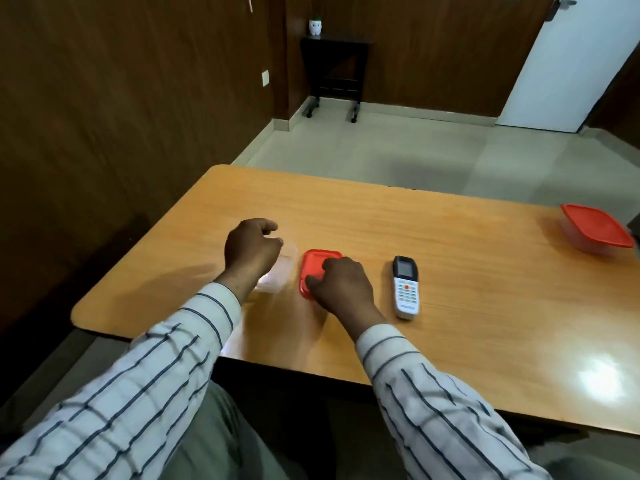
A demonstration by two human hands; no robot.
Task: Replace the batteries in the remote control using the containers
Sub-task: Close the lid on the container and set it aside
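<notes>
The white remote control (406, 292), dark-screened with an orange button, lies face up on the wooden table (450, 306). Just left of it, the right hand (341, 284) grips a red lid (313, 268). Further left, the left hand (251, 245) curls loosely over a clear container (277, 277); its grip is unclear. A red-lidded container (594, 233) sits far right.

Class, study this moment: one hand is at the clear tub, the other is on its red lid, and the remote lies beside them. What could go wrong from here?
1. The clear tub is blurred under the left hand; it may be moving and could tip, spilling anything inside.
2. The right hand on the red lid is close to the remote and might knock it.
3. The second tub sits near the table edge; a nudge could drop it.
</notes>
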